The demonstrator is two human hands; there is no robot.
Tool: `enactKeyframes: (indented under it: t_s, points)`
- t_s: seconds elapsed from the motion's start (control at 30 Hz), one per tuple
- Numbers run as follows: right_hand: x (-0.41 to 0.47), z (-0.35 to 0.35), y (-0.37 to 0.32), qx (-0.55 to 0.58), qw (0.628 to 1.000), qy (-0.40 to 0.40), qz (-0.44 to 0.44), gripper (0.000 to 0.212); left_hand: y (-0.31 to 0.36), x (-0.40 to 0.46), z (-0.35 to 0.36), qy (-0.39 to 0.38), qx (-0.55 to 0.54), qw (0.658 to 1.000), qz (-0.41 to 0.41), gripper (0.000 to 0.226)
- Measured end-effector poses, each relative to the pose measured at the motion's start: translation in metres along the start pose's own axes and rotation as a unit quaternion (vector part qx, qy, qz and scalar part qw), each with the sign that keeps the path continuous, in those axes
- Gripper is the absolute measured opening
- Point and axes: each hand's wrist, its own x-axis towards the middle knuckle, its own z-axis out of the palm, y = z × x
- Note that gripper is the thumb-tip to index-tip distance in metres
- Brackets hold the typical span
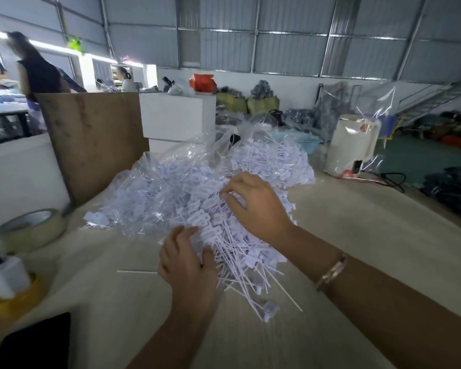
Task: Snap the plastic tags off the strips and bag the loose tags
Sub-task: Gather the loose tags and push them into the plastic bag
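Right now my left hand curls around a bunch of tag strips, while my right hand's fingertips pinch tags on the pile just beyond.

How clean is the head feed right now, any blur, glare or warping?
Head view: the roll of clear tape at left is motion-smeared; glare streaks the clear plastic bags; wide-angle warping bends the edges; the white plastic tags stay fairly sharp.

Tape roll, cardboard box
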Motion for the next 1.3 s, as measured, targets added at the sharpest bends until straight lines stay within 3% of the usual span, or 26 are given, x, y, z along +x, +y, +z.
enactKeyframes:
  t_s: [0.07,0.17,0.33,0.47,0.53,0.6,0.67,0.8,0.83,0.9,0.97,1.0,1.13,1.23,1.3]
  points:
    - [-0.02,-0.014,0.0,0.041,0.997,-0.027,0.067,0.017,-0.002,0.004,-0.001,-0.001,0.01,1.0,-0.026,0.042]
    - [-0.048,-0.017,0.002,0.066,0.967,-0.145,0.197,0.028,-0.005,0.007,-0.001,-0.034,-0.028,0.998,-0.033,0.044]
    - [-0.064,0.0,0.003,0.069,0.919,-0.261,0.289,0.084,-0.013,0.005,0.005,-0.104,-0.067,0.992,0.006,0.05]
    - [-0.049,0.003,0.011,0.117,0.892,-0.262,0.349,0.101,-0.013,0.002,0.005,-0.172,-0.105,0.979,0.019,0.052]
    - [-0.047,0.006,0.016,0.064,0.896,-0.264,0.352,0.104,-0.011,-0.001,0.002,-0.213,-0.102,0.971,0.048,0.055]
    - [-0.048,0.007,0.023,-0.007,0.905,-0.25,0.344,0.094,-0.008,-0.003,-0.001,-0.242,-0.052,0.963,0.106,0.046]
    - [-0.053,0.005,0.03,-0.033,0.913,-0.232,0.335,0.08,-0.001,0.002,-0.008,-0.187,0.074,0.963,0.179,0.03]
    - [-0.065,0.0,0.049,-0.058,0.92,-0.227,0.313,0.069,0.009,0.045,-0.022,0.076,0.147,0.943,0.289,0.026]
    - [-0.065,0.0,0.05,-0.069,0.922,-0.226,0.306,0.066,0.004,0.059,-0.023,0.124,0.16,0.943,0.263,0.027]
    - [-0.061,-0.001,0.052,-0.089,0.927,-0.221,0.291,0.061,-0.003,0.09,-0.022,0.153,0.141,0.972,0.111,0.052]
    - [-0.056,-0.004,0.056,-0.116,0.932,-0.219,0.266,0.052,-0.01,0.113,-0.021,0.12,0.094,0.987,-0.055,0.074]
    - [-0.054,-0.007,0.058,-0.136,0.935,-0.216,0.247,0.048,-0.015,0.122,-0.021,0.089,0.069,0.989,-0.1,0.072]
    - [-0.049,-0.017,0.067,-0.186,0.941,-0.198,0.202,0.041,-0.022,0.129,-0.024,-0.021,-0.023,0.991,-0.132,0.017]
    - [-0.053,-0.023,0.074,-0.082,0.952,-0.166,0.243,0.028,-0.014,0.111,-0.029,-0.087,-0.159,0.971,-0.157,0.025]
    - [-0.056,-0.025,0.078,-0.036,0.95,-0.171,0.257,0.024,-0.011,0.094,-0.04,-0.144,-0.176,0.96,-0.164,0.031]
